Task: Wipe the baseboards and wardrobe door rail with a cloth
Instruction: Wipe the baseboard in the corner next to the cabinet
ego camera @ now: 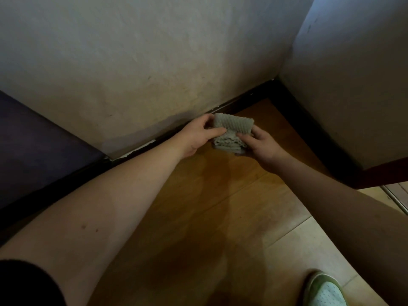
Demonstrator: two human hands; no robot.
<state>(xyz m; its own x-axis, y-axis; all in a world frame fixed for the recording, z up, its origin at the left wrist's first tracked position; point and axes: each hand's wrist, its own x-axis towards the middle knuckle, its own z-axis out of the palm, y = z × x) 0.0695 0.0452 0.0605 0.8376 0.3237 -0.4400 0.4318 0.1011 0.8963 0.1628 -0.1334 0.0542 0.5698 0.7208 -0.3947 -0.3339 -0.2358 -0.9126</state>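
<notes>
A nubbly woven cloth point(233, 129), a dark glossy baseboard point(223, 106), rough matt plaster wall point(154, 51), smooth wood floor point(220, 184).

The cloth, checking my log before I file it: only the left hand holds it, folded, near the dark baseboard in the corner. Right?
Not quite. Both hands hold the cloth: the left hand and the right hand each grip a side. The head view shows it folded, near the dark baseboard.

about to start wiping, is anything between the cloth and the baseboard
Nothing visible. The left hand and right hand hold the folded cloth just in front of the dark baseboard.
</notes>
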